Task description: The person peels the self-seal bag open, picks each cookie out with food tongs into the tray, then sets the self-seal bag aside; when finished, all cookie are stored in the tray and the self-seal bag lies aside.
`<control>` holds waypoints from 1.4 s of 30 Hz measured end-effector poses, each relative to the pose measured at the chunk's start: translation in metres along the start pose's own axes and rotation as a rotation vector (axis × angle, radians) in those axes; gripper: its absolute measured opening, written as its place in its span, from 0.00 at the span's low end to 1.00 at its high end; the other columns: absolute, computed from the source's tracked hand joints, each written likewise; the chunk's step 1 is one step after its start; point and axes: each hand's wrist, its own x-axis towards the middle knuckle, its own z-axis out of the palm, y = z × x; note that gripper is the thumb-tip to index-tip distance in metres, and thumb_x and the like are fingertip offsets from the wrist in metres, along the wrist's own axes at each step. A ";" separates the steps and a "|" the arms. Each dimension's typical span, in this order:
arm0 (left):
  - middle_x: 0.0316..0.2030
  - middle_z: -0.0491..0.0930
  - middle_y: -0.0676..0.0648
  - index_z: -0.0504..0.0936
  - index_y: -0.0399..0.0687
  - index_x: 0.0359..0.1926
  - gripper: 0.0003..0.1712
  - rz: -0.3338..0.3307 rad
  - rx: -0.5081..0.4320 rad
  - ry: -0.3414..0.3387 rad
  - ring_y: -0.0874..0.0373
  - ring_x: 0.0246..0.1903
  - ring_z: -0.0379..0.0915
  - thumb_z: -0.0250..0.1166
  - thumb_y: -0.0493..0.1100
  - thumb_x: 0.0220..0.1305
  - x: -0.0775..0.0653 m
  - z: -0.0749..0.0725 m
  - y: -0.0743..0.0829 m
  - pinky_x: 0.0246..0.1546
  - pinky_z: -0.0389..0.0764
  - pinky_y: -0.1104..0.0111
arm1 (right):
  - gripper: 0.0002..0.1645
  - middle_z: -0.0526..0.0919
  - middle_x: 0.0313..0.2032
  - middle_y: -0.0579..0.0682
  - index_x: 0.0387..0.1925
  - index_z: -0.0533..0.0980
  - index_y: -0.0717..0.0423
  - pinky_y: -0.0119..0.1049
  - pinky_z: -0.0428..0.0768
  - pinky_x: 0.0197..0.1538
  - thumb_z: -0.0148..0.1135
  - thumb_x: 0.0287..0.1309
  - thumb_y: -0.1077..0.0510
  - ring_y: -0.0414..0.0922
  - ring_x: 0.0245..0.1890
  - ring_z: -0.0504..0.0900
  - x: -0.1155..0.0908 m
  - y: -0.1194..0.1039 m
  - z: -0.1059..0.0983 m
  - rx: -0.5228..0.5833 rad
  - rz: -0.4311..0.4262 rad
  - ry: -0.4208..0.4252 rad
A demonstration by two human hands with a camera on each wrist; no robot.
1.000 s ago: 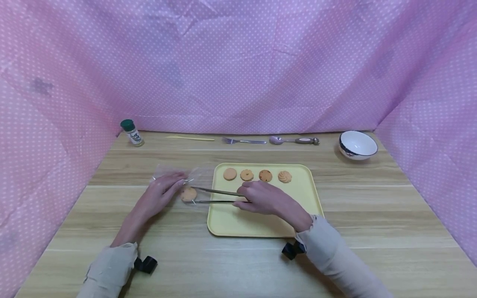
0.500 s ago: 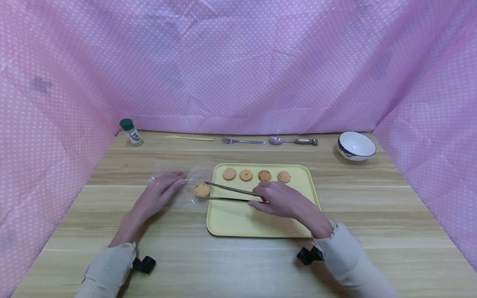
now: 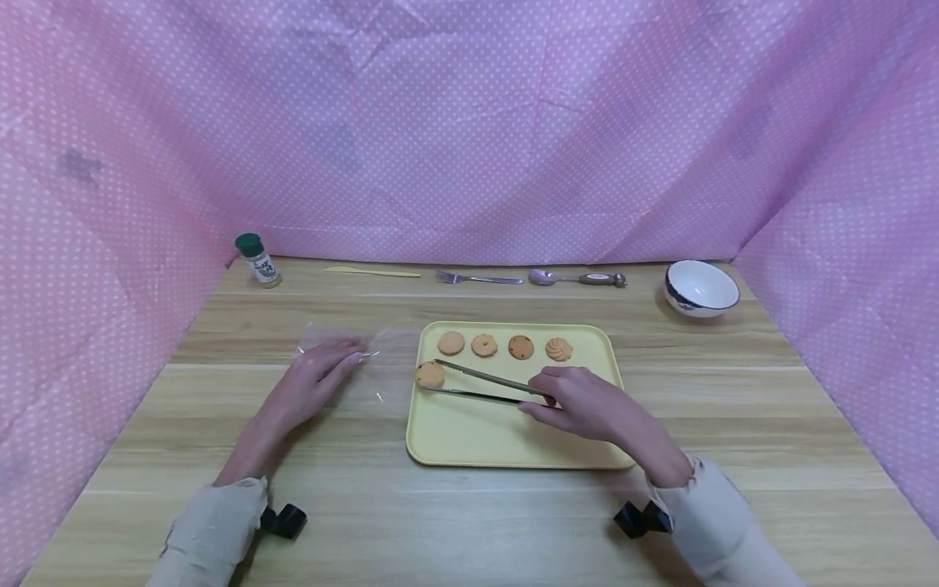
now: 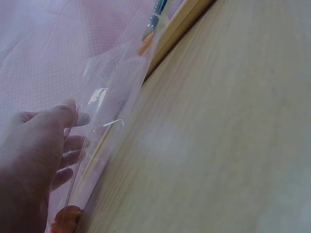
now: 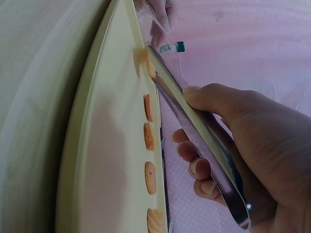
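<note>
My right hand (image 3: 587, 403) grips metal tongs (image 3: 477, 396) between thumb and fingers. At their tips a round chip-dotted cookie (image 3: 429, 375) is held over the tray's left edge, above the surface in the right wrist view. On the yellow tray (image 3: 477, 444) lie a plain cookie (image 3: 451, 343), a flower-shaped cookie (image 3: 484, 346), a darker chip cookie (image 3: 521, 347) and a swirl cookie (image 3: 558, 349). My left hand (image 3: 315, 379) pinches the edge of a clear plastic bag (image 4: 104, 97) left of the tray. An orange-brown piece (image 4: 66, 219) shows at the bag's lower end.
Along the back lie a yellow knife (image 3: 374, 271), a fork (image 3: 480, 280) and a spoon (image 3: 579, 278). A green-capped shaker (image 3: 259, 261) stands back left. The white bowl (image 3: 702, 289) sits back right. Pink dotted cloth (image 3: 469, 147) encloses the wooden table (image 3: 352, 522).
The tongs and right hand have moved right, carrying the chip cookie from over the plastic bag to over the tray's left edge. The left hand has stayed in place.
</note>
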 end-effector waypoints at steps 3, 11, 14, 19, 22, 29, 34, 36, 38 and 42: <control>0.64 0.78 0.38 0.83 0.40 0.62 0.19 0.004 0.003 0.002 0.39 0.66 0.71 0.57 0.44 0.81 0.000 0.000 0.000 0.68 0.68 0.41 | 0.12 0.70 0.23 0.39 0.29 0.77 0.53 0.25 0.67 0.23 0.69 0.67 0.57 0.30 0.21 0.64 -0.005 0.002 0.000 0.001 0.004 0.006; 0.64 0.78 0.39 0.83 0.41 0.62 0.19 -0.001 0.002 0.000 0.40 0.67 0.70 0.56 0.45 0.81 0.000 0.000 0.001 0.69 0.67 0.42 | 0.08 0.73 0.25 0.39 0.33 0.80 0.56 0.26 0.71 0.24 0.69 0.68 0.57 0.31 0.22 0.67 -0.016 0.005 -0.001 -0.001 0.045 -0.016; 0.65 0.78 0.39 0.83 0.41 0.62 0.19 -0.003 0.000 -0.003 0.40 0.67 0.70 0.56 0.45 0.82 0.000 0.000 0.001 0.69 0.67 0.42 | 0.08 0.74 0.25 0.39 0.33 0.81 0.56 0.26 0.72 0.25 0.69 0.68 0.57 0.31 0.22 0.67 -0.019 0.006 -0.001 0.003 0.064 -0.019; 0.64 0.78 0.39 0.83 0.41 0.63 0.19 -0.002 -0.002 -0.002 0.40 0.67 0.70 0.56 0.45 0.81 0.000 0.000 0.001 0.69 0.67 0.42 | 0.08 0.73 0.25 0.39 0.33 0.81 0.56 0.26 0.72 0.25 0.69 0.67 0.58 0.31 0.23 0.68 -0.021 0.008 -0.001 -0.001 0.062 -0.013; 0.64 0.79 0.39 0.83 0.40 0.63 0.19 -0.001 -0.001 -0.002 0.40 0.67 0.70 0.56 0.45 0.81 0.000 0.000 0.001 0.69 0.67 0.42 | 0.08 0.73 0.25 0.39 0.32 0.80 0.55 0.26 0.72 0.25 0.69 0.68 0.58 0.31 0.23 0.68 -0.021 0.009 0.000 0.000 0.060 -0.016; 0.64 0.79 0.39 0.83 0.40 0.62 0.19 0.002 -0.002 -0.003 0.40 0.67 0.70 0.56 0.45 0.81 -0.001 -0.001 0.002 0.69 0.67 0.42 | 0.08 0.73 0.26 0.39 0.33 0.80 0.55 0.26 0.72 0.25 0.68 0.69 0.57 0.31 0.23 0.68 -0.021 0.009 -0.001 0.022 0.089 -0.044; 0.63 0.79 0.39 0.83 0.40 0.62 0.19 0.008 -0.004 -0.002 0.40 0.66 0.70 0.56 0.44 0.81 -0.001 0.000 0.002 0.68 0.67 0.42 | 0.07 0.75 0.26 0.39 0.34 0.81 0.56 0.26 0.72 0.25 0.69 0.68 0.58 0.31 0.23 0.68 -0.021 0.009 -0.002 0.019 0.086 -0.029; 0.63 0.79 0.39 0.83 0.40 0.62 0.19 0.007 -0.007 -0.002 0.41 0.66 0.70 0.56 0.44 0.81 -0.001 0.000 0.003 0.68 0.68 0.43 | 0.07 0.76 0.27 0.39 0.35 0.82 0.57 0.26 0.73 0.25 0.70 0.67 0.57 0.31 0.24 0.69 -0.022 0.009 -0.002 0.019 0.086 -0.023; 0.63 0.79 0.39 0.84 0.40 0.62 0.18 0.011 -0.008 0.001 0.41 0.66 0.71 0.57 0.44 0.81 0.000 0.000 0.003 0.69 0.68 0.43 | 0.07 0.77 0.28 0.39 0.36 0.83 0.58 0.27 0.74 0.25 0.70 0.67 0.57 0.31 0.24 0.69 -0.022 0.009 -0.003 0.021 0.090 -0.021; 0.63 0.80 0.39 0.84 0.39 0.61 0.18 0.018 -0.010 0.006 0.41 0.66 0.71 0.57 0.43 0.81 0.000 -0.001 0.003 0.68 0.68 0.43 | 0.08 0.78 0.28 0.40 0.38 0.83 0.59 0.27 0.75 0.26 0.70 0.68 0.56 0.31 0.25 0.70 -0.021 0.010 -0.003 0.025 0.092 -0.024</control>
